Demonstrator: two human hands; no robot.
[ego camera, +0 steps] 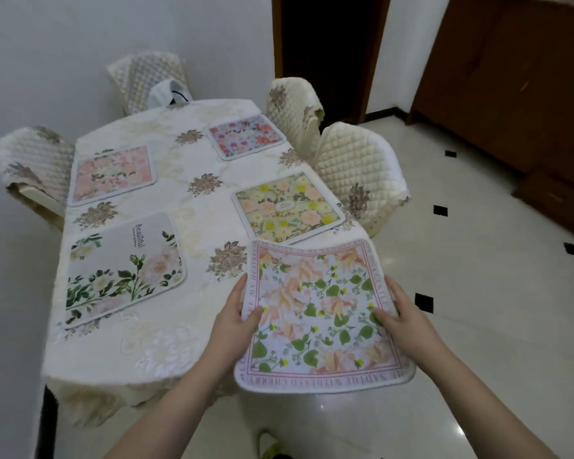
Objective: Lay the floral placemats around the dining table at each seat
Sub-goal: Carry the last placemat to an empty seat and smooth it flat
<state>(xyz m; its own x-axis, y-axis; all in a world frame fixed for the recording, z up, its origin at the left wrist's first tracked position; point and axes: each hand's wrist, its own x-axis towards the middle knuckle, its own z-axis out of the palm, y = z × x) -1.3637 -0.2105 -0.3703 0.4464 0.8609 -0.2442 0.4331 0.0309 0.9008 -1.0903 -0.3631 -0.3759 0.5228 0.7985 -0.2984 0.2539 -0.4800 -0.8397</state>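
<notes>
I hold a floral placemat (322, 313) with peach flowers, green leaves and a lettered pink border flat in the air at the table's near right corner. My left hand (237, 309) grips its left edge and my right hand (396, 309) grips its right edge. Its far edge overlaps the corner of the dining table (193, 200). Several other mats lie on the cream tablecloth: a pink one (113, 173) far left, a white "Beautiful" one (123, 270) near left, a blue-pink one (246, 135) far right, a yellow-green one (287, 207) right middle.
Quilted cream chairs stand around the table: one at the left (30, 160), one at the far end (146, 74), two on the right (295, 101) (355, 167). A white wall runs along the left. Wooden cabinets (517, 94) stand far right on a glossy tiled floor (478, 293).
</notes>
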